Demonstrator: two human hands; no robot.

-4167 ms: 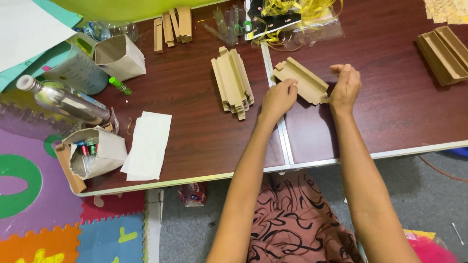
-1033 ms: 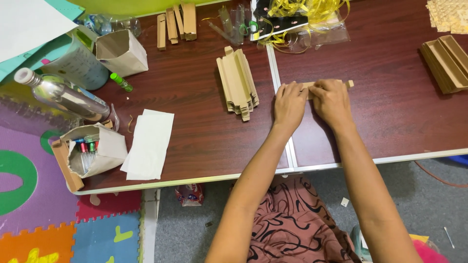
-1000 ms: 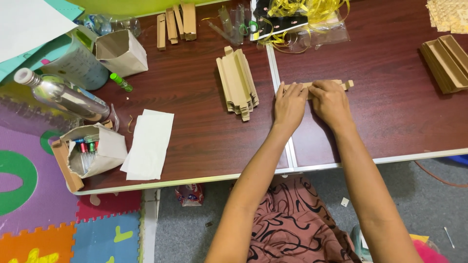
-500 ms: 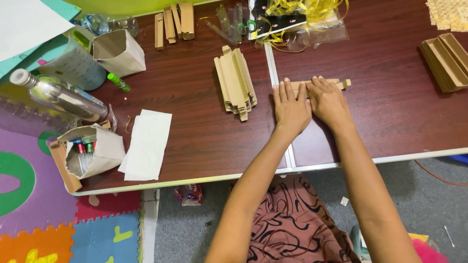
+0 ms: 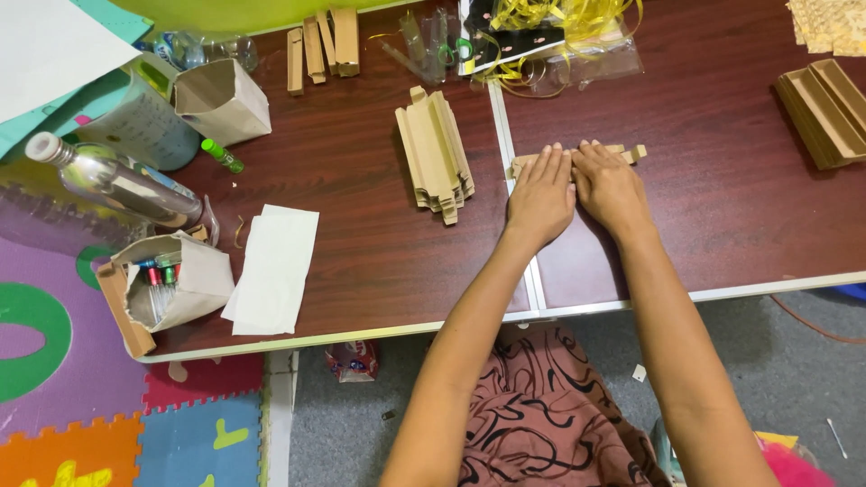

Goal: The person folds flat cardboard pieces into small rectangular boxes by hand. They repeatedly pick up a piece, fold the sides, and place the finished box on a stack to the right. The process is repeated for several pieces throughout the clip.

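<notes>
**Both palms pressing a cardboard strip flat**

Dark wooden table (image 5: 361, 234), cluttered at the edges. Left hand (image 5: 539, 194) and right hand (image 5: 612, 185) lie flat, fingers spread, on a folded cardboard strip (image 5: 636, 151) over the table seam. Uneven pressure could skew the crease or slide it toward the cardboard stack (image 5: 435, 153).

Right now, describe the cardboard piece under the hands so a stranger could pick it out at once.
On the dark wooden table, just right of the pale seam down its middle, the left hand and right hand press flat on a thin cardboard strip. Unlike the thick cardboard stack to its left, it is a single piece, mostly covered.
</notes>
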